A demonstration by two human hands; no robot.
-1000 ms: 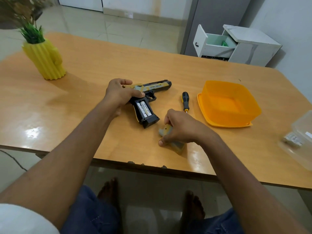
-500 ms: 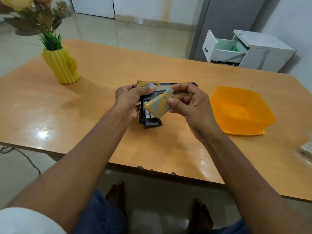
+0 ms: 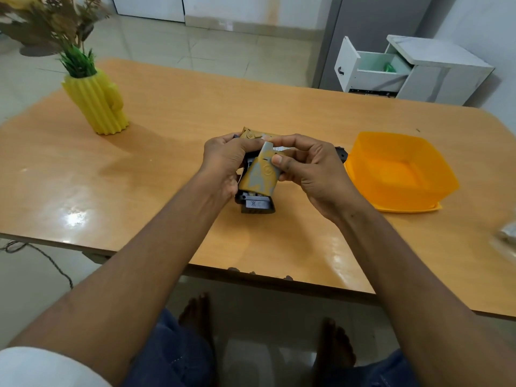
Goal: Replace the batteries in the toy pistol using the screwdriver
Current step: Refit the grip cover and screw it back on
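Together, the left hand [image 3: 223,160] gripped the black-and-yellow pistol [image 3: 255,203] while the right hand [image 3: 307,169] pinched its cover [image 3: 258,177] — mottled yellow-grey — against the grip.

Single head-worn wide-angle view, looking forward and steeply down onto the glossy orange-brown wooden table [image 3: 173,129]. Close enough that both forearms fill the lower frame, with the table's near edge crossing below the middle. Beyond the table, pale tiled floor and the white drawer cabinet [image 3: 391,71] at upper right. On the table's left, the ribbed yellow cactus-shaped vase [image 3: 96,103]; on its right, the translucent orange plastic tub [image 3: 399,174]. Straight lines bowed toward the borders.
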